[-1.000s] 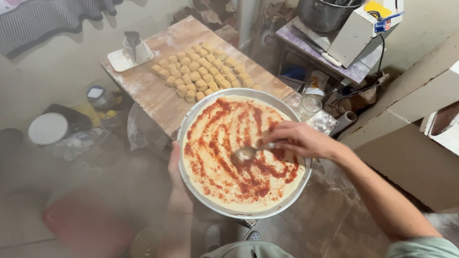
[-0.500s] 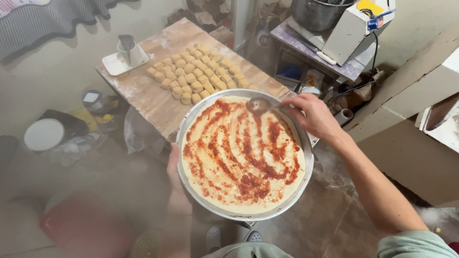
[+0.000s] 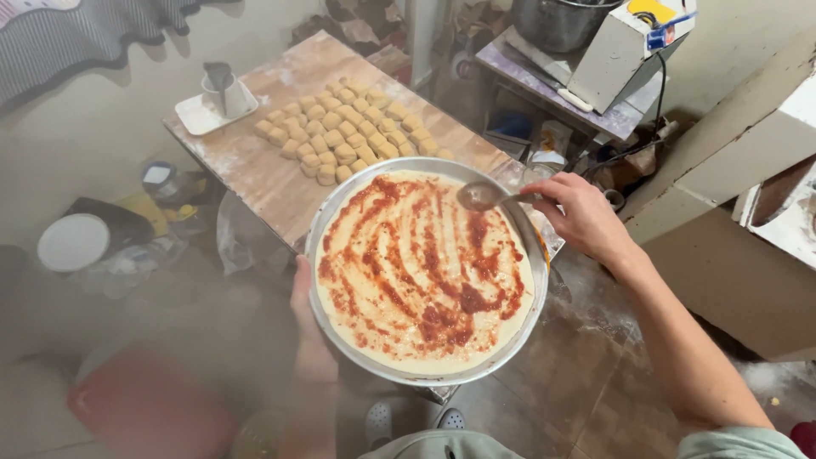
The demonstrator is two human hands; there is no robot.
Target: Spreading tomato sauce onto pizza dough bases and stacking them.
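Your left hand is under the near-left rim of the round metal pan, fingers tucked beneath it and clenched on the edge, so the pan rides in the air at your waist rather than resting on anything. Held that way it sits level, just off the near corner of the wooden surface, and can be turned under the spoon. The pan holds a flat disc of pizza dough that fills it almost to the rim, streaked with red tomato sauce in long strokes, thickest toward the near-right part (bare pale dough still shows between the streaks).

Your right hand has its fingers pinched on the handle of a metal spoon, bowl down at the far-right edge of the dough, touching or just above the sauce; I cannot tell which.

On the surface, rows of small dough balls lie near its middle, well apart from a white tray at the far-left corner carrying a white cup with a utensil standing in it.
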